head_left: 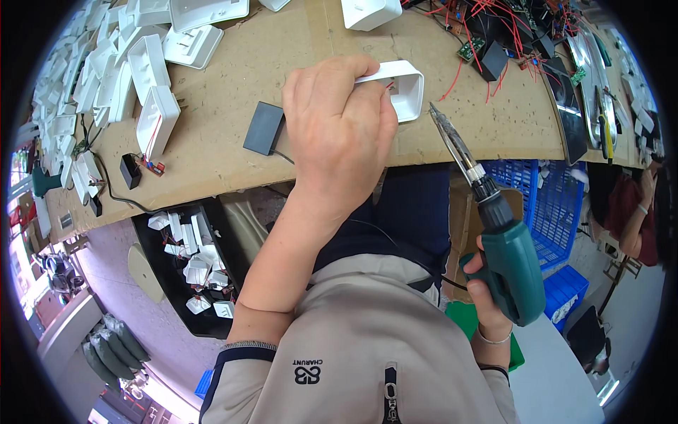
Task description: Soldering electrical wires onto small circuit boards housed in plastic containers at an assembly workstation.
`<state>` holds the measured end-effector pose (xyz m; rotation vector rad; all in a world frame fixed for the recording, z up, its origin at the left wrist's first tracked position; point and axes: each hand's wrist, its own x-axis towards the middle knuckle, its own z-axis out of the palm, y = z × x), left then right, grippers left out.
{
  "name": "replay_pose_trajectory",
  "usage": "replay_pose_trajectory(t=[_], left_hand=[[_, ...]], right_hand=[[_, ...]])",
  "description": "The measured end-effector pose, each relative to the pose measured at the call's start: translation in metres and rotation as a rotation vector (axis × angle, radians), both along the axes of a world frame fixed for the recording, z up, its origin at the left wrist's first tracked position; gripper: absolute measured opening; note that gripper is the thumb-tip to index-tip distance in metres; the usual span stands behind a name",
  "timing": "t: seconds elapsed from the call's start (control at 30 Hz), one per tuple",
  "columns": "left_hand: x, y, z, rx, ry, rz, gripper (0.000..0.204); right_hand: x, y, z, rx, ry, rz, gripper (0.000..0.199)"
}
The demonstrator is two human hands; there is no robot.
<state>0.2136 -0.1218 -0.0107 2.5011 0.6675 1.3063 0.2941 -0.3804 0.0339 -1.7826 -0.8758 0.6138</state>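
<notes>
My left hand [339, 120] is closed on a white plastic housing [407, 102], an open box shape, just above the cardboard-covered table [466, 138]. A bit of red wire shows inside the housing; the fingertips are partly hidden by the hand itself. My right hand [489, 300] grips a green soldering gun [514, 272] by its handle, finger near the trigger. Its metal tip [448, 131] points up and left, a short gap to the right of the housing. Beside my left wrist lies a flat dark grey box [264, 128] with a black cable.
White housings [106, 78] pile up at the far left, with a small black block [130, 171] nearer. Red-wired circuit boards [494, 42] heap at the back right. Below the table edge stand a black crate [187, 275] of white parts and blue baskets [547, 205]. Another person's arm [639, 212] shows far right.
</notes>
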Motion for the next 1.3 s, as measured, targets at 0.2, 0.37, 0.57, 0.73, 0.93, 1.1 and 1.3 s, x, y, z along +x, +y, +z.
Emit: replay_pose_trajectory(t=[0.2, 0.37, 0.57, 0.73, 0.93, 1.1, 1.3], left_hand=[[0.002, 0.001, -0.002, 0.006, -0.019, -0.008, 0.015], [0.002, 0.002, -0.004, -0.002, -0.022, -0.018, 0.014], [0.002, 0.002, -0.002, -0.003, -0.014, 0.002, 0.013], [0.004, 0.001, -0.003, 0.006, -0.015, 0.014, 0.011], [0.004, 0.002, -0.004, 0.002, -0.015, 0.011, 0.01], [0.003, 0.003, -0.004, 0.006, -0.009, 0.012, 0.009], [0.004, 0.002, -0.004, -0.004, 0.001, 0.014, 0.006]], right_hand=[[0.001, 0.006, 0.001, -0.047, -0.009, 0.03, 0.06], [0.004, 0.016, 0.002, -0.051, -0.004, 0.046, 0.061], [0.008, 0.024, -0.001, -0.008, 0.009, 0.05, 0.063], [0.011, 0.028, -0.004, 0.06, 0.007, 0.066, 0.063], [0.012, 0.034, -0.002, 0.039, 0.058, 0.054, 0.063], [0.014, 0.038, 0.002, 0.031, 0.067, 0.049, 0.064], [0.015, 0.038, 0.001, 0.021, 0.007, 0.043, 0.064]])
